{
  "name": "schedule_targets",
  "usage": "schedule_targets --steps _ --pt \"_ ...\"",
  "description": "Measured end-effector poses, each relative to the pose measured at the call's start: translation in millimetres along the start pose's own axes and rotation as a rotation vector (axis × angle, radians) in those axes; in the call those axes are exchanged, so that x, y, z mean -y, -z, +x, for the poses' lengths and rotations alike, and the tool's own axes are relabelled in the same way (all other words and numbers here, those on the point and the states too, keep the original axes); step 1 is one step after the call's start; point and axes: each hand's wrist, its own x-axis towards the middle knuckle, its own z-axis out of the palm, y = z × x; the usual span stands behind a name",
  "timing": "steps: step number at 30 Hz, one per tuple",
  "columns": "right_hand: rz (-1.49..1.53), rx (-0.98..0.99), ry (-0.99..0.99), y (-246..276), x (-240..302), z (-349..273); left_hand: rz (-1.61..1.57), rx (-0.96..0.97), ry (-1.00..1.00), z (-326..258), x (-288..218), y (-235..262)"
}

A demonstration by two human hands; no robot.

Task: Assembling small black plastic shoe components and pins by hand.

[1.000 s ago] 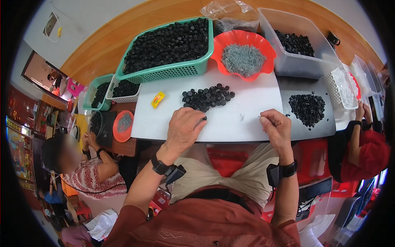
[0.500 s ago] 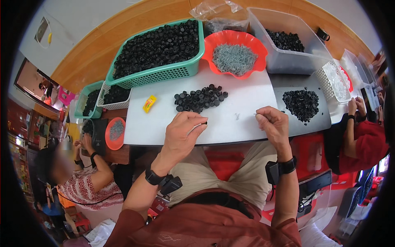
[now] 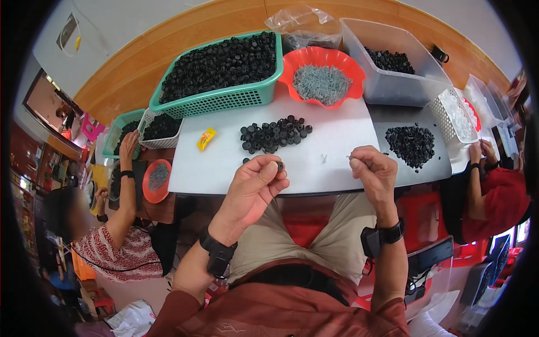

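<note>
Between the thumb and index finger of my left hand point(image 3: 252, 188) is a small round black cap point(image 3: 280, 165), its face partly visible. My right hand point(image 3: 375, 175) pinches a thin grey screw point(image 3: 351, 158), whose end sticks out past the fingertips. Both hands are held apart over the near edge of the white work surface point(image 3: 210, 168). Beyond my left hand lies a loose pile of black caps point(image 3: 275, 135). A few grey screws point(image 3: 323, 158) lie on the white surface between my hands.
Behind the pile stand a green basket point(image 3: 219, 95) of black caps, a red scalloped bowl point(image 3: 287, 70) of grey screws and a clear bin point(image 3: 393, 87). Small black parts point(image 3: 411, 146) sit on a dark tray at right. A yellow packet point(image 3: 206, 139) lies left. People work on both sides.
My left hand has rolled palm-upward, bringing the black cap into clearer view. My right hand has barely moved. The person at left has raised an arm toward the small baskets.
</note>
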Motion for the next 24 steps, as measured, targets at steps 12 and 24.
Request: schedule_targets --steps 12,24 --pt "0.131 0.064 0.091 -68.3 42.9 -43.8 -0.100 0.097 0.146 -21.0 20.3 -16.4" --pt "0.102 0.112 0.149 -75.9 45.7 -55.6 -0.114 0.139 0.150 -34.1 24.9 -18.6"
